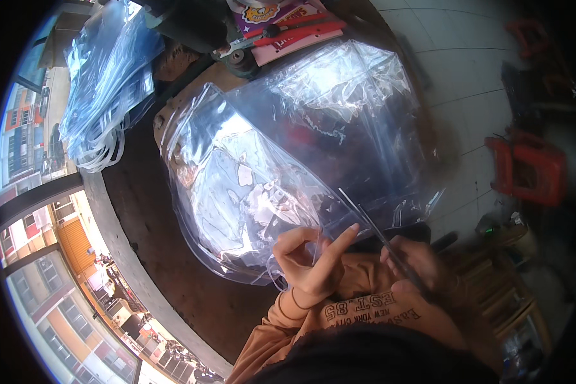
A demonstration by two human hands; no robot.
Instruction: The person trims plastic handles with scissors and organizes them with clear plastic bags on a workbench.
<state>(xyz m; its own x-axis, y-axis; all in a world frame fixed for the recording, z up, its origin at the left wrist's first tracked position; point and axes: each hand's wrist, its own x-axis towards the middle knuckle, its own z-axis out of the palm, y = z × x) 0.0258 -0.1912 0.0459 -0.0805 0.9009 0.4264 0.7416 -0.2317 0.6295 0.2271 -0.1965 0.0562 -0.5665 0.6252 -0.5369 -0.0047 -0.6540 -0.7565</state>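
Note:
My left hand (310, 265) is curled at the near edge of a clear plastic bag (221, 166), one finger stretched toward the right. The bag's film seems to run into the bent fingers, though the exact grip is partly hidden. A thin clear strap loops beside that wrist. In my right hand (416, 262) is a long, dark, narrow tool with two slim tips, like scissors (384, 242). Its tips point up and left over the plastic and stand slightly apart. More clear plastic bags (339, 77) lie spread across the work surface, shiny and creased.
A stack of clear bags with white straps (112, 83) hangs at the far left. Red-handled pliers (294, 32) lie on printed packets near a dark machine part (185, 22). A red plastic stool (528, 166) stands on the tiled floor at the right. Windows line the left side.

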